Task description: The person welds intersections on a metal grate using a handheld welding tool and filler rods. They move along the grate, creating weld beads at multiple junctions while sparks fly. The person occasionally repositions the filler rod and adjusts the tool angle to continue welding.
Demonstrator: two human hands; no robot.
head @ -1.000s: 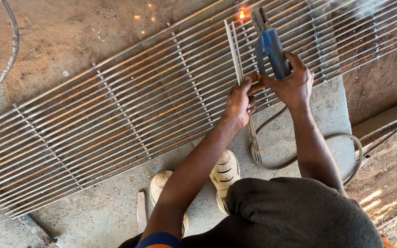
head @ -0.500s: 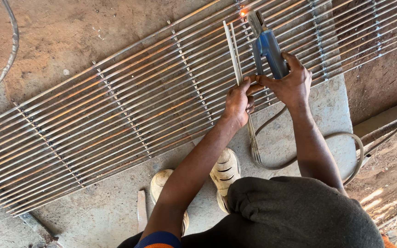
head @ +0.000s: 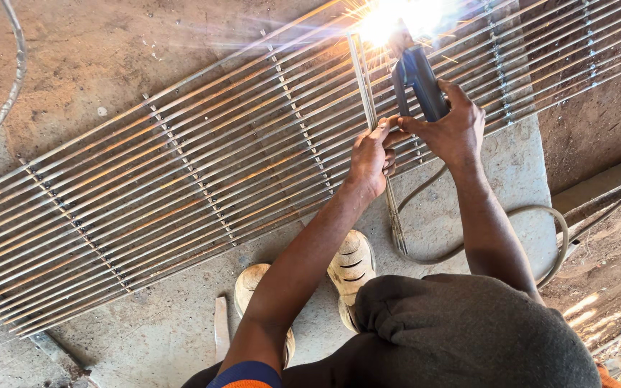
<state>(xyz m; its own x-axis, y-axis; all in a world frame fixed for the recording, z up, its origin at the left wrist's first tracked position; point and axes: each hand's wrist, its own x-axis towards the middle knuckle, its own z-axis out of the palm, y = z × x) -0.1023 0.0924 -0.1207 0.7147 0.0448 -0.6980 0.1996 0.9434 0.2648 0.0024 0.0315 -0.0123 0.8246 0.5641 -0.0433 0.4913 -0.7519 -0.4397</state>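
Now right hand [head: 454,129] grips blue welding holder [head: 420,79] (arc blazing), left hand [head: 371,154] steadying rod [head: 362,79].

Blue welding holder [head: 420,80], white-yellow arc glare [head: 389,21], rust-orange streaked grey grille [head: 181,187], cream shoes w/ black stripes [head: 352,267].

We see a concrete slab [head: 468,208] on the dirt floor [head: 95,65], carrying a long steel-bar grille [head: 181,172] and a looped cable [head: 533,223].

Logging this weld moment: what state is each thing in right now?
Electrode holder: gripped by right hand, arc lit, sparking.
Thin rods: lying across grille, pinned by left hand.
Metal grille: flat on concrete slab, rusty.
Cable: looped, slack.
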